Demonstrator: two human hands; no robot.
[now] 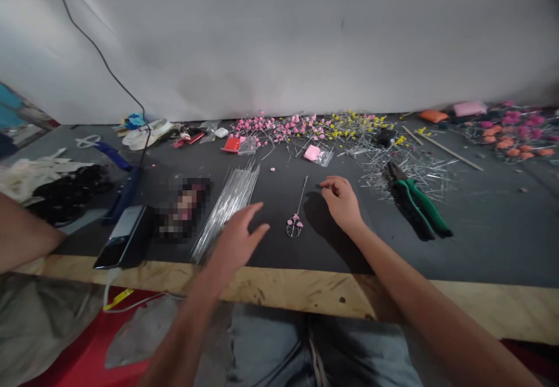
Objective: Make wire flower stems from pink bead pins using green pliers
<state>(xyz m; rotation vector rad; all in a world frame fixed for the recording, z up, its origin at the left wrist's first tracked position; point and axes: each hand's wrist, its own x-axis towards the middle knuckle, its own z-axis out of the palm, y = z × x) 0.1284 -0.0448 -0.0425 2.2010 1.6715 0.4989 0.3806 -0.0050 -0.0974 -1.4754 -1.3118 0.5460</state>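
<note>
A small wire piece (294, 225) with a round looped end and pink bits on it lies on the dark table, its thin stem pointing away from me. My left hand (238, 238) hovers left of it, over the near part of a bundle of straight silver wires (233, 192), thumb and fingers apart and nothing held. To the right of the wire piece is my right hand (343, 201), its fingers curled in close together; whether they hold anything small is hidden. A tiny pink bit (272, 169) lies beyond the wire piece.
Green-handled pliers (419, 206) lie at right beside scattered wires. Pink-tipped (262, 128) and yellow-tipped wires (358, 125) line the back, near a pink clay block (312, 153). At left are a black box-shaped device (126, 235), black cords (72, 192) and another person's arm (26, 233).
</note>
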